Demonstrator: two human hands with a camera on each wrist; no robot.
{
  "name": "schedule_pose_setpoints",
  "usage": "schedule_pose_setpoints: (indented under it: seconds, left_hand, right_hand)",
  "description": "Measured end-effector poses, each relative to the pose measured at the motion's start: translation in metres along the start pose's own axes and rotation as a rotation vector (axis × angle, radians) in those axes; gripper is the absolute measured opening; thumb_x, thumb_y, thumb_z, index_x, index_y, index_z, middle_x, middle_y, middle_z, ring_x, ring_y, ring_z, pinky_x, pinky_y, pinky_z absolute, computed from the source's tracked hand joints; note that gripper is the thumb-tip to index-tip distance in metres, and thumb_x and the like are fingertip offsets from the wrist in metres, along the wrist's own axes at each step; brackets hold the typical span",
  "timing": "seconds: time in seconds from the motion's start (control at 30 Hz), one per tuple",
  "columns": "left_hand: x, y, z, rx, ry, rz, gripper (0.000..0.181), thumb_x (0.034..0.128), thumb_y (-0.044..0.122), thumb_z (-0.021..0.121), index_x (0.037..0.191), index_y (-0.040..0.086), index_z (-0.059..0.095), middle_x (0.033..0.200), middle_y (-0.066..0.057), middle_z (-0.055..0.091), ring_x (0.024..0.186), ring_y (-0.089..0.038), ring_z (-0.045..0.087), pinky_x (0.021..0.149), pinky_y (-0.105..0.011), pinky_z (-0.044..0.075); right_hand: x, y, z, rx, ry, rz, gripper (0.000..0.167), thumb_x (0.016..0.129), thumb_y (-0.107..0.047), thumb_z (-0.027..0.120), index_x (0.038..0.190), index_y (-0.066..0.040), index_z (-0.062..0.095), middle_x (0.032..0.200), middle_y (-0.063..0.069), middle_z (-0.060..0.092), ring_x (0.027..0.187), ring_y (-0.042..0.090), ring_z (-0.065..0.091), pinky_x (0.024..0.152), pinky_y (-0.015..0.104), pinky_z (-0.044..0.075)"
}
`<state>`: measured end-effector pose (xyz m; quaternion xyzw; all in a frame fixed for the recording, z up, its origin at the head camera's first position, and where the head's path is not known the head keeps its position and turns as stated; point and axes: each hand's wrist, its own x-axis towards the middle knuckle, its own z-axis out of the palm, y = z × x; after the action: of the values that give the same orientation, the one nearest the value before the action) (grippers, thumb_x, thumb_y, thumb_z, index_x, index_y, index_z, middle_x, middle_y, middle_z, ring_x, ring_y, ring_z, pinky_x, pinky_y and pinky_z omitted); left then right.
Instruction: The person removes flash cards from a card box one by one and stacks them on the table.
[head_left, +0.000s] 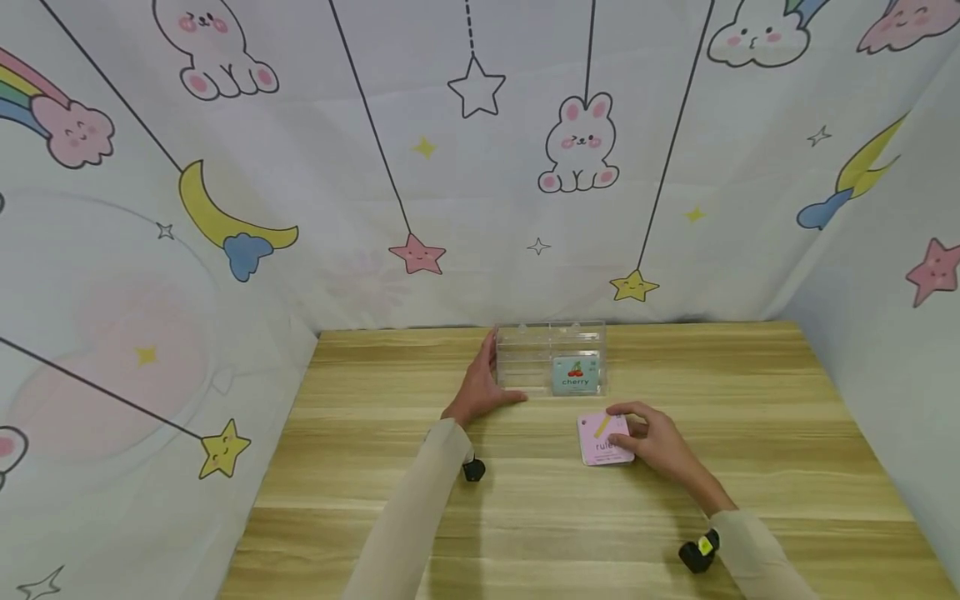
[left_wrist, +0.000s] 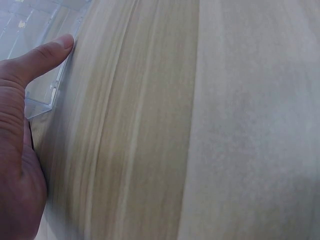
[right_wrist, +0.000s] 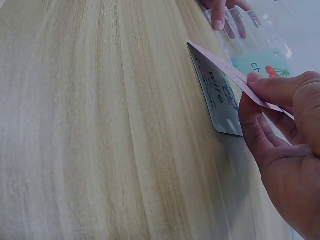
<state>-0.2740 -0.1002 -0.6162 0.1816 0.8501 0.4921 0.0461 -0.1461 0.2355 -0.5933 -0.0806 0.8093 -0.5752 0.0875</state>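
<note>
A clear plastic box (head_left: 522,358) with several compartments stands at the back of the table. My left hand (head_left: 480,385) holds its left end, the thumb (left_wrist: 50,54) along the front edge and the other fingers at the side. In the box's front right compartment is a green cherry card (head_left: 576,377). In front of the box, my right hand (head_left: 656,442) pinches pink ruler cards (head_left: 592,450) by their right edge between thumb and fingers. Beneath the pink ones, the right wrist view shows a pale card reading "wife" (right_wrist: 212,95), fanned slightly apart and tilted above the table.
The wood-grain table (head_left: 540,533) runs back to a white cloth (head_left: 480,200) printed with stars, rabbits and moons. More cloth hangs at the left and right sides. A black wrist camera (head_left: 473,470) sits at the left sleeve, another (head_left: 697,557) at the right.
</note>
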Motion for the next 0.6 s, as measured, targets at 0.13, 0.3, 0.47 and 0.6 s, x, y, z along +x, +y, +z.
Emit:
schedule_pose_setpoints:
  seconds: [0.13,0.3,0.47,0.6]
  left_hand:
    - [0.0003,-0.0004,-0.0002,-0.008,-0.002,-0.004,0.140,0.0683,0.025,0.101,0.168,0.016,0.003,0.172,-0.009,0.018,0.154,-0.021,0.027,0.122,-0.031,0.031]
    - [0.0014,-0.0010,0.0001,-0.013,0.005,0.002,0.141,0.0667,0.024,0.102,0.168,0.012,0.003,0.171,-0.011,0.019,0.153,-0.023,0.029,0.122,-0.032,0.031]
    - [0.0013,-0.0016,0.0007,-0.011,0.003,-0.001,0.142,0.0669,0.025,0.102,0.168,0.014,0.003,0.172,-0.009,0.018,0.154,-0.021,0.027,0.122,-0.029,0.031]
    - [0.0011,-0.0019,0.0009,-0.009,0.002,0.000,0.141,0.0675,0.025,0.101,0.168,0.013,0.002,0.172,-0.007,0.016,0.154,-0.019,0.025,0.122,-0.028,0.030]
  right_hand:
    - [0.0008,0.0015,0.0020,-0.009,0.006,0.002,0.043,0.090,0.004,0.078,0.130,0.002,0.065,0.133,0.028,0.060,0.101,0.029,0.072,0.066,0.027,0.061]
    - [0.0014,0.0047,0.0031,-0.048,0.023,-0.004,0.042,0.089,0.003,0.079,0.129,0.001,0.066,0.132,0.027,0.061,0.098,0.026,0.071,0.065,0.026,0.060]
    - [0.0017,0.0088,0.0044,-0.132,0.040,-0.016,0.042,0.088,-0.001,0.082,0.127,-0.001,0.067,0.122,0.022,0.066,0.086,0.017,0.070,0.062,0.024,0.058]
    - [0.0013,0.0090,0.0062,-0.197,0.054,-0.048,0.041,0.087,-0.002,0.083,0.125,-0.001,0.068,0.113,0.015,0.068,0.080,0.014,0.067,0.061,0.024,0.056]
